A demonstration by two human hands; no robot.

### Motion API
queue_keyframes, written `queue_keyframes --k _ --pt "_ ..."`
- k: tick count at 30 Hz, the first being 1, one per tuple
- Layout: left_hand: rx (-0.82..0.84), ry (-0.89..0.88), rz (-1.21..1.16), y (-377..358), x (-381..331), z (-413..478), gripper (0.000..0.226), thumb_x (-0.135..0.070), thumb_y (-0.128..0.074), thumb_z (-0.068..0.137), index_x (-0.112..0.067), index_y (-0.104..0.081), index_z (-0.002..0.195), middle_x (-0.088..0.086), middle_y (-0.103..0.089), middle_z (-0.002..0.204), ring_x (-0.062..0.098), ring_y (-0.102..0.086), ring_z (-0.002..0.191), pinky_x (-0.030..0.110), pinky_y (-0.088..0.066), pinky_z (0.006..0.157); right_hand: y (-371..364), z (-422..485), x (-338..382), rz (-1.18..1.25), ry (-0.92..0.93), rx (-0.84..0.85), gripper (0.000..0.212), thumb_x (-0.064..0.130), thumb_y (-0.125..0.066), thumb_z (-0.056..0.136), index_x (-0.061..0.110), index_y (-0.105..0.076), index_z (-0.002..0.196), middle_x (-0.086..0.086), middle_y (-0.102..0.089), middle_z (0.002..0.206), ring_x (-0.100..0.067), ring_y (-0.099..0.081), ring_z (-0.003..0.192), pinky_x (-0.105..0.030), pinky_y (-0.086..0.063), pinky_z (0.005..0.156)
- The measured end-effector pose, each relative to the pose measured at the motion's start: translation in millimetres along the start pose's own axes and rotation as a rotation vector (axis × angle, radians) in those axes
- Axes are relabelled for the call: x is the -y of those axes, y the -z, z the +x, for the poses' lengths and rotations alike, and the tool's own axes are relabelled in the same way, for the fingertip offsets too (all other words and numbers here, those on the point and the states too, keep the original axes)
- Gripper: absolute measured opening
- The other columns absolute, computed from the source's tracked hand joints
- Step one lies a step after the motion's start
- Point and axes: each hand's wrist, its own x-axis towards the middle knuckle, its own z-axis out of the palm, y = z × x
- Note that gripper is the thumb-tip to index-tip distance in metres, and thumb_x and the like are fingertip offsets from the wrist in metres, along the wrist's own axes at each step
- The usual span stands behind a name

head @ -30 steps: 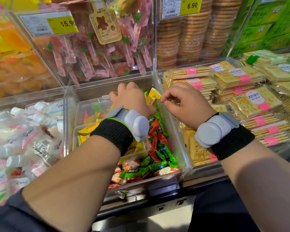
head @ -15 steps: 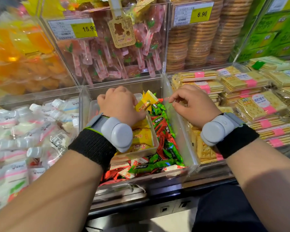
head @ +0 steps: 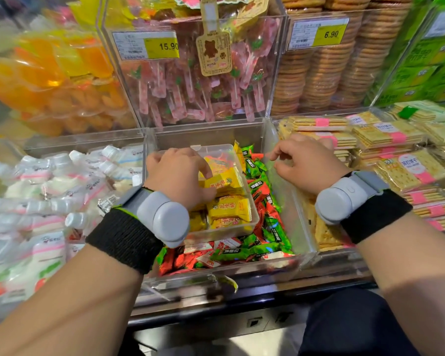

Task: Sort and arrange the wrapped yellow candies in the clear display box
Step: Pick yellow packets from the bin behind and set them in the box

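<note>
**Acrylic bin** (head: 203, 136), middle of the shelf. Holds loose green and red wrapped candies (head: 263, 227) and an inner box. The mixed stock is probably the reason for sorting.

**Clear display box** (head: 254, 214), in the bin toward 10 o'clock. Appears to rest on the loose candies and keeps one kind apart from the rest.

**Left hand** (head: 177, 176). Enters the box from 7 o'clock, palm down, with thumb and forefinger closed on the top yellow candy (head: 224, 182), seemingly seating it.

**Right hand** (head: 306, 165), at 3 o'clock of the box, above the green candies. Fingers loosely curled, holding nothing, apparently ready to pick.

**Yellow candies** (head: 229, 210), inside the box. Laid flat and overlapping with labels up, likely for display.
</note>
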Motion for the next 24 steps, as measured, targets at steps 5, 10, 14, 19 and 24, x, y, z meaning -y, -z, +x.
queue_keyframes --k 5,10,14,19,24 --pt "0.031 -0.027 0.033 -3 3 -7 0.021 -0.05 -0.068 0.07 -0.037 -0.059 0.082 -0.011 -0.055 0.117 0.017 -0.04 0.119 0.042 -0.021 0.1 -7 -3 15 -0.006 0.05 0.0 0.014 0.026 -0.055 0.083 0.03 -0.061 0.095 0.008 -0.051 0.096 -0.018 -0.05 0.104 -0.036 -0.019 0.089" --pt "0.048 -0.011 0.037 -5 7 -11 0.02 -0.047 -0.069 0.069 -0.036 -0.061 0.084 -0.012 -0.054 0.115 0.016 -0.04 0.118 0.041 -0.022 0.1 -13 -6 32 0.076 0.113 0.032 0.013 0.027 -0.054 0.085 0.032 -0.061 0.095 0.009 -0.052 0.096 -0.014 -0.049 0.103 -0.036 -0.02 0.091" --pt "0.044 0.008 0.038 -7 8 -12 0.022 -0.05 -0.069 0.069 -0.036 -0.064 0.086 -0.013 -0.054 0.115 0.015 -0.039 0.118 0.04 -0.021 0.099 -19 -11 47 0.17 0.183 0.062 0.012 0.031 -0.055 0.085 0.035 -0.064 0.093 0.011 -0.052 0.092 -0.008 -0.048 0.098 -0.03 -0.018 0.091" --pt "0.068 0.015 0.014 -7 10 -14 0.025 -0.054 -0.07 0.068 -0.037 -0.065 0.086 -0.013 -0.054 0.115 0.015 -0.037 0.119 0.04 -0.02 0.099 -25 -15 53 0.129 0.232 0.169 0.01 0.04 -0.059 0.083 0.037 -0.065 0.09 0.012 -0.052 0.098 -0.01 -0.046 0.107 -0.039 -0.02 0.099" --pt "0.097 0.015 0.021 -7 12 -13 0.026 -0.055 -0.07 0.068 -0.037 -0.066 0.086 -0.014 -0.054 0.113 0.015 -0.036 0.119 0.04 -0.02 0.099 -30 -16 54 0.106 0.232 0.192 0.006 0.038 -0.06 0.082 0.036 -0.063 0.086 0.007 -0.054 0.099 -0.013 -0.045 0.105 -0.037 -0.02 0.093"
